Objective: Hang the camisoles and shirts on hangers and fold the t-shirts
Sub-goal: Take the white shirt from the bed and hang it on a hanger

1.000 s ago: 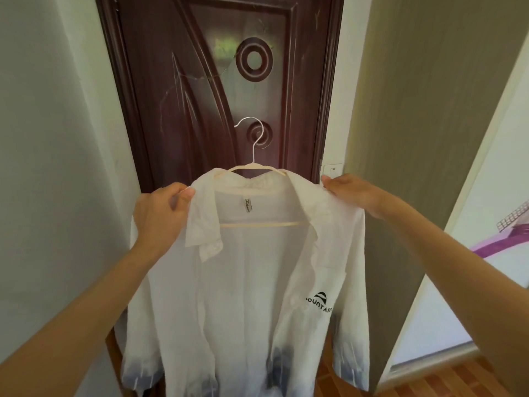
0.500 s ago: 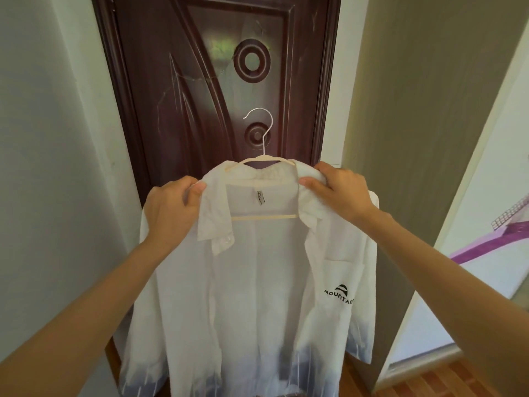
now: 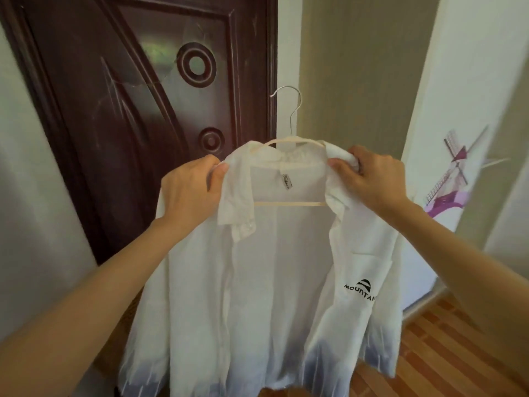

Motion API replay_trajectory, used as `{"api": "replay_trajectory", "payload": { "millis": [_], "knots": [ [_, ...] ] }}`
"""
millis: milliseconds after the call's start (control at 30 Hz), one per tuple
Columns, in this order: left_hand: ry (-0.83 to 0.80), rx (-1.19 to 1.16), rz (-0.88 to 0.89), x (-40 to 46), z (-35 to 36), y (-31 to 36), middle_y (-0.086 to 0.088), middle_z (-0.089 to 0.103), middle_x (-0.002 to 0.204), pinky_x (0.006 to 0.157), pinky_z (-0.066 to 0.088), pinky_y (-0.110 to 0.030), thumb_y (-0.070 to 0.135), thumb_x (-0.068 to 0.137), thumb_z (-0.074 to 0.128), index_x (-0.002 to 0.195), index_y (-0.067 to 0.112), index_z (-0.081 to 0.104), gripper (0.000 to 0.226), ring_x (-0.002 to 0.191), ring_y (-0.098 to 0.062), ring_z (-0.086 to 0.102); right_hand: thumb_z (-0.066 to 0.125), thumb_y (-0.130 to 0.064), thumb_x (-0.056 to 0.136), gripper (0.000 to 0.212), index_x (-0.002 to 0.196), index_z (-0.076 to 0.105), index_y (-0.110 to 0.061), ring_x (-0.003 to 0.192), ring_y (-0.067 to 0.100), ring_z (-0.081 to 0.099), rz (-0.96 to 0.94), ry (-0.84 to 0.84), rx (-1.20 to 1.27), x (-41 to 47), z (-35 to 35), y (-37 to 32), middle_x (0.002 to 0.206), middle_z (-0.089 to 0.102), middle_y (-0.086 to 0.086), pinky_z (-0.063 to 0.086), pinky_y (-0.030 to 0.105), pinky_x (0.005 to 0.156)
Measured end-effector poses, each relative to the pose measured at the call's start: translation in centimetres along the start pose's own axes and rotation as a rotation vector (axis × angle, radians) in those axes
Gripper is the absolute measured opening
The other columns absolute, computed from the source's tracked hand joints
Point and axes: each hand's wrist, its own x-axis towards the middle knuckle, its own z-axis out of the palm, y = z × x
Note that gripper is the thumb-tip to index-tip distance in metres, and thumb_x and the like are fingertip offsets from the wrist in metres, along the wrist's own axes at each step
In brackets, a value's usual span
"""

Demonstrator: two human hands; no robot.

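Door close behind shirt; open room rightward.

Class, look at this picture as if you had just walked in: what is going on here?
A person is holding up a white shirt that already sits on a hanger. The left hand grips the shirt at one shoulder by the collar, and the right hand pinches the fabric at the other shoulder. The hanger's metal hook is free, not hung on anything. Behind the shirt is a dark wooden door. The shirt hangs open at the front, unbuttoned.
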Motion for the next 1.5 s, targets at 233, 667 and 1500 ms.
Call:
{"api": "replay_trajectory", "payload": {
  "millis": [233, 667, 1500],
  "knots": [
    [-0.031, -0.139, 0.112, 2.1, 6.2, 6.2, -0.007, 0.065, 0.07, 0.054, 0.034, -0.032, 0.037, 0.097, 0.039, 0.079, 0.01, 0.062, 0.039, 0.065, -0.032, 0.061, 0.03, -0.07, 0.081, 0.065, 0.084, 0.06, -0.012, 0.073, 0.041, 0.063, 0.069, 0.074, -0.204, -2.0, -4.5, 6.1, 0.07, 0.065, 0.015, 0.03, 0.033, 0.061],
    [-0.32, -0.375, 0.236, 4.7, 20.2, 23.8, 0.002, 0.055, 0.066, 0.058, 0.034, -0.034, 0.039, 0.103, 0.036, 0.08, 0.012, 0.054, 0.04, 0.068, -0.03, 0.057, 0.029, -0.071, 0.077, 0.067, 0.079, 0.059, -0.011, 0.073, 0.041, 0.062, 0.251, 0.045, -0.529, -5.8, -12.0, 23.7, 0.071, 0.065, 0.014, 0.03, 0.033, 0.059],
    [-0.426, -0.741, 0.402, 7.7, 44.0, 54.9, -0.011, 0.064, 0.075, 0.056, 0.034, -0.031, 0.038, 0.104, 0.036, 0.086, 0.01, 0.058, 0.04, 0.062, -0.024, 0.047, 0.013, -0.054, 0.089, 0.064, 0.075, 0.056, -0.008, 0.056, 0.026, 0.048, 0.54, 0.002, -0.862, -10.5, -22.8, 48.5, 0.059, 0.05, -0.001, 0.026, 0.031, 0.054]
  ]
}}
